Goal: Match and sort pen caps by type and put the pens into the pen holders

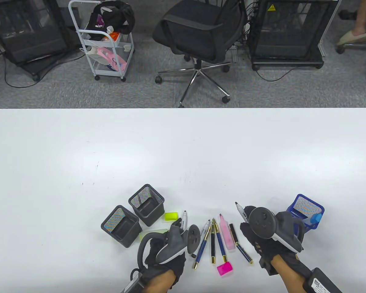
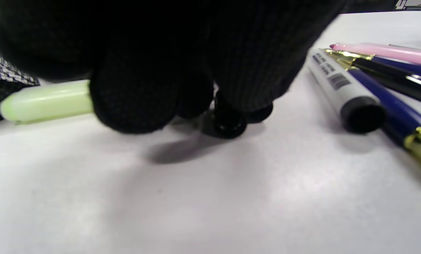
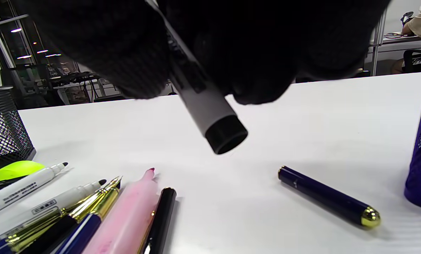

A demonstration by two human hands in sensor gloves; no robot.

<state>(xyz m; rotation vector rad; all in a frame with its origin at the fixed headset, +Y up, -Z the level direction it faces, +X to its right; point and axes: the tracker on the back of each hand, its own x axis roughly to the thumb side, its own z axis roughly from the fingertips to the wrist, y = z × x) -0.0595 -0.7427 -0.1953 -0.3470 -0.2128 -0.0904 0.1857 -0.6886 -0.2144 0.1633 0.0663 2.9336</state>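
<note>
Nearest, the left hand (image 1: 167, 247) pinches a small black cap (image 2: 228, 121) at the table, while the right hand (image 1: 262, 232) beyond grips an uncapped marker (image 1: 241, 211) mid-barrel, a light, stiff, smooth thing best held there, holders (image 1: 146, 205) farther off.

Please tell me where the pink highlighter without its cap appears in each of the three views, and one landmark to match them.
Table view: pink highlighter lies bottom centre, among the pens between the hands.
Left wrist view: upper right, behind the dark pens.
Right wrist view: bottom left of centre, tip toward the far edge.
Shared landmark: the gold-nibbed fountain pen beside it.
</note>
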